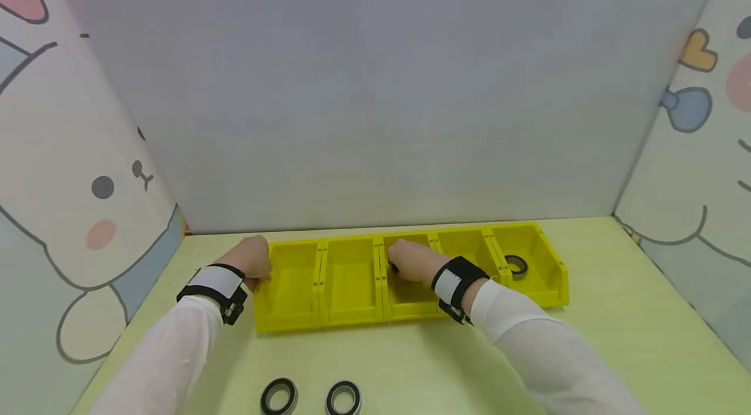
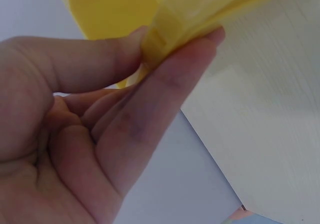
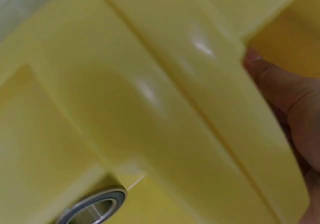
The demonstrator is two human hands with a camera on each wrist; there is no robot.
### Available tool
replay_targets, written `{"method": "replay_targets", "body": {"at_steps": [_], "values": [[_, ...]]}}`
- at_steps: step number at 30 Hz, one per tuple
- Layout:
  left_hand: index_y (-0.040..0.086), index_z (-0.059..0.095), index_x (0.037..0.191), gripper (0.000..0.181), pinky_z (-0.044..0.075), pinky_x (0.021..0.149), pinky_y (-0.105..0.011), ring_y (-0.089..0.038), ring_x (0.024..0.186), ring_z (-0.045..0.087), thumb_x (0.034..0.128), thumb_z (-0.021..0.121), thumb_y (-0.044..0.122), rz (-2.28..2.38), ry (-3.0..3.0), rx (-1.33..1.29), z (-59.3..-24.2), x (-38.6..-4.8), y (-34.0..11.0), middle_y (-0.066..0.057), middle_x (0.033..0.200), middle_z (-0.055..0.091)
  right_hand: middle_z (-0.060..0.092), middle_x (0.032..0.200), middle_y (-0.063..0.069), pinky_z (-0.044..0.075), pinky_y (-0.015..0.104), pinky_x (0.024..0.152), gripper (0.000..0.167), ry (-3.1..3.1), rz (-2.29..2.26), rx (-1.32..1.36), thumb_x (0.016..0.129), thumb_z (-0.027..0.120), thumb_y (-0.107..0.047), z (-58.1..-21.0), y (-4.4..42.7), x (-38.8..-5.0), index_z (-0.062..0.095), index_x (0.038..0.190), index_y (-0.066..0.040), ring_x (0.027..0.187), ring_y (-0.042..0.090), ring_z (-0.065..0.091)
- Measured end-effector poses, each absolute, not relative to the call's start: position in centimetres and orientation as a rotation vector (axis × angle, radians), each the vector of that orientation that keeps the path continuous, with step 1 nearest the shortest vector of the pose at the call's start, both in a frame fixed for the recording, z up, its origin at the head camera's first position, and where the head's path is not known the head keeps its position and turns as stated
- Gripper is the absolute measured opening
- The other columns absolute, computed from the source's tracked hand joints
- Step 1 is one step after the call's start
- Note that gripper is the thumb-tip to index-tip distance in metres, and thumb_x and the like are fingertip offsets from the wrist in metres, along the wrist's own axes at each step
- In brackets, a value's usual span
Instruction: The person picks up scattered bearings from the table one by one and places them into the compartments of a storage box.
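In the head view, a row of yellow bins (image 1: 352,320) with five compartments stands on the counter (image 1: 610,311). The left hand (image 1: 255,260) is closed in at the row's left end, by the outer wall. The right hand (image 1: 412,261) reaches into the middle compartment, its fingers curled round a dark piece (image 1: 394,268) that is mostly hidden and is probably a bearing. The rightmost compartment holds one bearing (image 1: 524,265), leaning near its left wall. Nearer the person, a left ring bearing (image 1: 293,395) and a right ring bearing (image 1: 330,397) lie apart on the counter, outside the row. By this layout the bearing work looks partway along: the right side is filled, the middle is in hand, and the two rings in front seem to remain for the two leftmost compartments, which show bare floors.

In the left wrist view, the left hand pinches a yellow edge between thumb and fingers, apparently steadying the row.

In the right wrist view, a divider hides most of the right hand, so its hold cannot be checked here. Across that divider sits a metal-rimmed bearing (image 3: 120,197); whether it is the head view's rightmost one, I cannot tell.
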State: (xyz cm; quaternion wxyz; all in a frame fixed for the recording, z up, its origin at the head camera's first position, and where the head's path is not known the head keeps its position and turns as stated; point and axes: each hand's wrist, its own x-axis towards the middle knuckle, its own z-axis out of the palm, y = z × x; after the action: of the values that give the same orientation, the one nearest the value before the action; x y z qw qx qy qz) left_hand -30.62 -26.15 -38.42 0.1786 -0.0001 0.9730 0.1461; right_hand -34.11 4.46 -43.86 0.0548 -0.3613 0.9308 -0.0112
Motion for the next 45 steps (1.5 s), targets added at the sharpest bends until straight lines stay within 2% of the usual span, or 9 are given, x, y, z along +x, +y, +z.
{"method": "replay_targets", "body": {"at_steps": [14,20,23,27,30,34,37,40,45], "values": [[-0.007,0.058,0.080,0.008,0.057,0.050,-0.027,-0.021,0.052,0.067,0.0828,0.065,-0.002,0.400,2.743,-0.002,-38.3,-30.5,-26.3,-0.014,0.068,0.062,0.066,0.078,0.004,0.046,0.022,0.059,0.012,2.864,-0.069,-1.065,0.079,0.076,-0.014,-44.8,4.4,-33.7,0.069,0.084,-0.007,0.065,0.010,0.055],[-0.009,0.058,0.088,0.011,0.057,0.051,-0.027,-0.020,0.053,0.067,0.0829,0.065,-0.002,0.405,2.737,-0.021,-38.4,-30.6,-26.1,-0.014,0.071,0.064,0.067,0.079,0.004,0.046,0.022,0.058,0.012,2.875,-0.082,-1.035,0.081,0.075,-0.015,-44.8,4.8,-33.4,0.070,0.088,-0.007,0.066,0.011,0.057],[-0.010,0.057,0.088,0.011,0.057,0.052,-0.027,-0.021,0.054,0.067,0.0831,0.064,-0.003,0.420,2.731,-0.027,-38.4,-30.6,-25.9,-0.014,0.071,0.064,0.068,0.089,0.008,0.049,0.025,0.059,0.019,2.897,-0.125,-1.004,0.083,0.073,-0.014,-43.5,5.2,-32.9,0.068,0.098,-0.004,0.069,0.015,0.060],[-0.010,0.057,0.087,0.011,0.057,0.052,-0.028,-0.022,0.055,0.068,0.0831,0.064,-0.003,0.426,2.732,-0.037,-38.2,-30.4,-25.7,-0.015,0.070,0.064,0.062,0.115,0.014,0.056,0.031,0.076,0.043,2.966,-0.165,-1.003,0.087,0.069,-0.019,-40.7,5.5,-31.7,0.057,0.125,-0.005,0.095,0.024,0.063],[-0.010,0.057,0.088,0.011,0.057,0.053,-0.028,-0.023,0.055,0.068,0.0831,0.064,-0.004,0.425,2.735,-0.049,-38.1,-30.3,-25.5,-0.016,0.071,0.065,0.048,0.138,0.014,0.051,0.038,0.094,0.062,3.004,-0.134,-1.087,0.088,0.065,-0.036,-38.6,5.5,-30.5,0.043,0.141,-0.012,0.122,0.029,0.052],[-0.011,0.057,0.091,0.012,0.058,0.053,-0.028,-0.022,0.055,0.068,0.0836,0.064,-0.003,0.421,2.735,-0.061,-38.3,-30.3,-25.6,-0.015,0.071,0.064,0.018,0.156,0.011,0.036,0.053,0.107,0.075,2.976,-0.060,-1.273,0.090,0.053,-0.054,-36.5,5.1,-27.9,0.021,0.151,-0.025,0.140,0.033,0.026],[-0.010,0.058,0.088,0.011,0.057,0.051,-0.028,-0.022,0.053,0.067,0.0830,0.064,-0.004,0.418,2.744,-0.048,-38.4,-30.4,-25.7,-0.014,0.069,0.064,-0.002,0.159,0.005,0.026,0.062,0.108,0.075,2.906,0.000,-1.435,0.091,0.043,-0.061,-36.2,4.6,-25.5,0.008,0.152,-0.033,0.145,0.033,0.008],[-0.009,0.058,0.083,0.008,0.057,0.050,-0.027,-0.021,0.051,0.067,0.0824,0.064,-0.004,0.410,2.758,-0.021,-38.3,-30.3,-25.7,-0.014,0.065,0.064,-0.012,0.158,0.000,0.021,0.067,0.107,0.076,2.827,0.031,-1.583,0.090,0.037,-0.066,-37.0,4.0,-23.2,0.001,0.150,-0.038,0.145,0.032,-0.004],[-0.006,0.057,0.078,0.008,0.056,0.049,-0.026,-0.020,0.049,0.066,0.0820,0.064,-0.003,0.408,2.771,0.001,-38.4,-30.2,-25.7,-0.014,0.065,0.063,-0.017,0.157,-0.004,0.020,0.069,0.106,0.079,2.653,0.001,-1.717,0.086,0.036,-0.071,-38.8,3.6,-20.2,-0.005,0.148,-0.043,0.145,0.028,-0.012]]}}
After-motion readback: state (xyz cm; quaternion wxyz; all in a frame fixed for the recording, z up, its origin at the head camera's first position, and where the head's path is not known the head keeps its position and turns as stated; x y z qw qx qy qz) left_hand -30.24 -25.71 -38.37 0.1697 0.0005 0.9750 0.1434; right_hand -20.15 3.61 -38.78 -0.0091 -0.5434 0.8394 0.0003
